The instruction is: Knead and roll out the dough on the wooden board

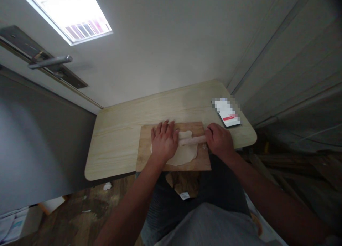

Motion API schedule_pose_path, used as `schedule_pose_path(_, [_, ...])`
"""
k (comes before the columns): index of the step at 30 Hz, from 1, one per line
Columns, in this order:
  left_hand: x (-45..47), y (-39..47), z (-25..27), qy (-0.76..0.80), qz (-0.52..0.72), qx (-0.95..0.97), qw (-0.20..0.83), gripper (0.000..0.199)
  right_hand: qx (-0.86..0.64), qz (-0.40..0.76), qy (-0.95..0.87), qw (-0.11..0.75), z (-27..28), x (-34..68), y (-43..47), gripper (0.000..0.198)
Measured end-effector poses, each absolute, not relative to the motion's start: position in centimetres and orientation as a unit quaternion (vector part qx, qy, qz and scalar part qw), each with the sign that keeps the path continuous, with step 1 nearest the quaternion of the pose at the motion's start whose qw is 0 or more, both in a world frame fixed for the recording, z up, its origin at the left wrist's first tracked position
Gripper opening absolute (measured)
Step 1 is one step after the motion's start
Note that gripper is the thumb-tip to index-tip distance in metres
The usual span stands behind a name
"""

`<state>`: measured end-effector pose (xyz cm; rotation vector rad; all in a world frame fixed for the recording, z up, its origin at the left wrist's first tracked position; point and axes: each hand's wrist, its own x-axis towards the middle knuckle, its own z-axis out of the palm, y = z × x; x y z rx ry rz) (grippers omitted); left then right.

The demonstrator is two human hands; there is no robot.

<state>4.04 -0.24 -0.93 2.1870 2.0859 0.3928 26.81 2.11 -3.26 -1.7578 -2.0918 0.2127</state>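
Note:
A flat, uneven sheet of pale dough lies on a wooden board. Across the dough runs a thin, light rolling pin. My right hand is closed around the pin's right end, at the board's right edge. Over the pin's left part, my left hand lies palm down with its fingers stretched out and spread. It hides that end of the pin and some of the dough.
The board rests at the front edge of a pale wooden table. A phone with a lit screen lies at the table's right. Behind stands a white door with a metal handle. White scraps are on the floor.

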Motion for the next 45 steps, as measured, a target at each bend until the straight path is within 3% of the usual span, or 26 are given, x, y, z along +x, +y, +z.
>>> schedule_pose_path(23, [3.2,3.6,-0.1,0.688,0.103,0.718,0.022,0.042,-0.671,0.044,-0.725,0.149,-1.9,24.8,6.3,0.033])
schedule_pose_path(45, [2.7,6.7,0.9,0.693,0.104,0.71,-0.072,0.054,-0.71,0.049,-0.697,0.084,-0.4,23.1,9.5,0.043])
